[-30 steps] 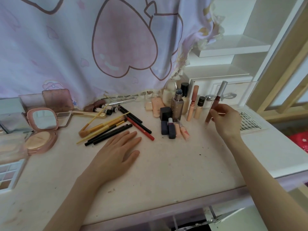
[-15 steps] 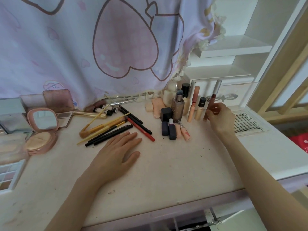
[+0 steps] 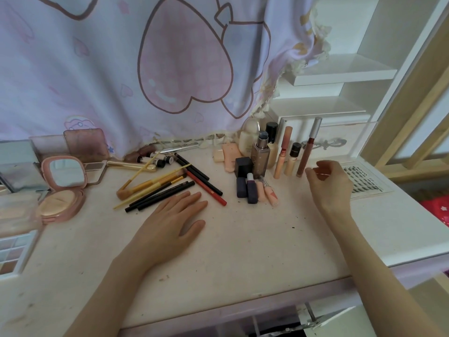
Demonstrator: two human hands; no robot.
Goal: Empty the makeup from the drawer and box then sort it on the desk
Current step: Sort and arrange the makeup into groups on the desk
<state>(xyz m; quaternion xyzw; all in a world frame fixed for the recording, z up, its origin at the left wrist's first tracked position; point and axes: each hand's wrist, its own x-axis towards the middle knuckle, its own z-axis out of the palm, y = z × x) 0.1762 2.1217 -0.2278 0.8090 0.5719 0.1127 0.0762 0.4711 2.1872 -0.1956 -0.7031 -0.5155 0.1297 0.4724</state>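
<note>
**Makeup laid out along the back of a pale desk**

The desk (image 3: 243, 251) is a pale, speckled surface with a lilac front edge. A curtain (image 3: 145, 69) printed with pink hearts hangs over its back edge, and white shelves (image 3: 340, 74) fill the back right corner.

Toward the back right, a tall lip gloss tube (image 3: 306, 152) with a silver cap stands upright beside two shorter peach tubes (image 3: 283, 154), in front of a white drawer box (image 3: 340, 139). The right hand (image 3: 328, 183) hangs just beside the gloss, fingers loosely curled and grasping nothing; a small gap separates them from the tube. A tray of false lashes (image 3: 366, 181) lies behind that hand near the right edge.

The left hand (image 3: 170, 222) rests flat on the desk's middle, fingers straight, holding nothing. Just beyond its fingertips lies a fan of pencils and brushes (image 3: 165, 188). Dark lipsticks (image 3: 246, 188) lie between the pencils and the standing bottles.

At the left edge, an open pink powder compact (image 3: 60, 188) shows its mirror and puff, and an eyeshadow palette (image 3: 12, 251) shows its pans of colour.
</note>
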